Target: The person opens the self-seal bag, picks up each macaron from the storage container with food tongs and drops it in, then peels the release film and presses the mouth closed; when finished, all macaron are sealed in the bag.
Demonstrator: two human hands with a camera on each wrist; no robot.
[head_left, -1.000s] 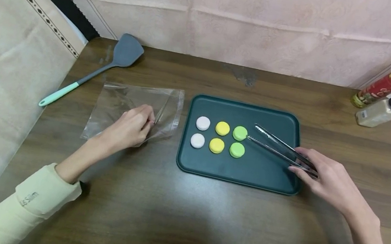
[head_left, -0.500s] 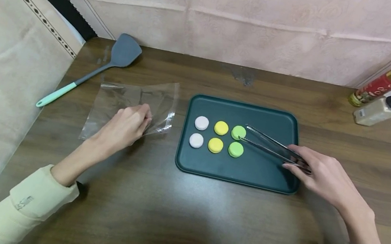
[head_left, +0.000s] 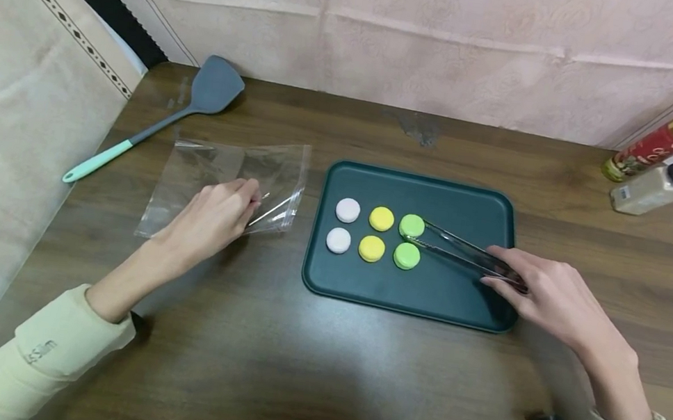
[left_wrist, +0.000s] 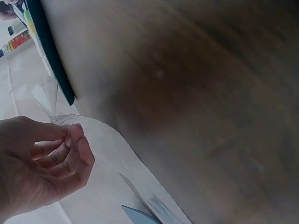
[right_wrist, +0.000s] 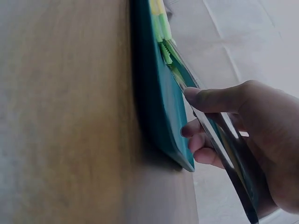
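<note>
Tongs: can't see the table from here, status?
Right hand holding tongs, tips at far green disc, grip unclear. Left hand pinching clear bag. Near green disc close to lower tip.

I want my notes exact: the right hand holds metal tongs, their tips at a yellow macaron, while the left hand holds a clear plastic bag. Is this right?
Not quite: the macaron at the tips of the metal tongs is green, not yellow, as the head view shows. The rest is right.

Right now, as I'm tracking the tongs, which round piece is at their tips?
The far green piece, its edge between the tongs. The near green piece, yellow pieces and white pieces lie outside.
</note>
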